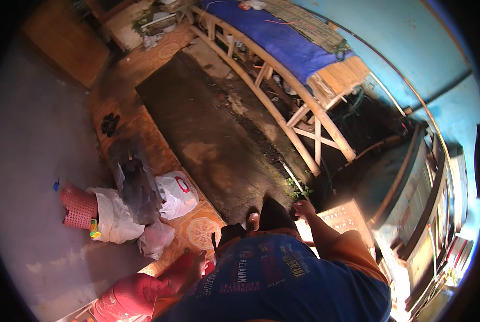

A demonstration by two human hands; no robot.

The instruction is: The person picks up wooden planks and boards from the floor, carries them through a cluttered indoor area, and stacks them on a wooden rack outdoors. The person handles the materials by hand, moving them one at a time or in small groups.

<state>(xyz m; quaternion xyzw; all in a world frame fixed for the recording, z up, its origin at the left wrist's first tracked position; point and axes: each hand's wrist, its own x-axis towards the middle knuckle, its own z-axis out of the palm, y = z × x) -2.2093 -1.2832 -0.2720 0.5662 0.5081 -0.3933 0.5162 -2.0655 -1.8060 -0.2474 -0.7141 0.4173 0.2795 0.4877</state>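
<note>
My left hand (199, 263) is low at the left, closed on a red cloth (130, 295) that bunches around my forearm and shows on both sides of the fingers. Parts of the fingers are hidden. My right hand (304, 209) hangs out to the right of my body, its fingers loosely bent and apart, with nothing visible in them. Beyond it is a pale board (347, 217) with dark marks. It cannot be told whether the hand touches it. One bare foot (253, 219) shows below my blue shirt.
At the left, bags (178, 196), a pale sack (116, 217) and a pink perforated roll (79, 205) lie by the grey wall (41, 139). An orange tiled ledge (202, 231) borders the dark ground (208, 139). A bamboo bench (304, 99) with blue cloth and leaning boards (412, 188) stand right.
</note>
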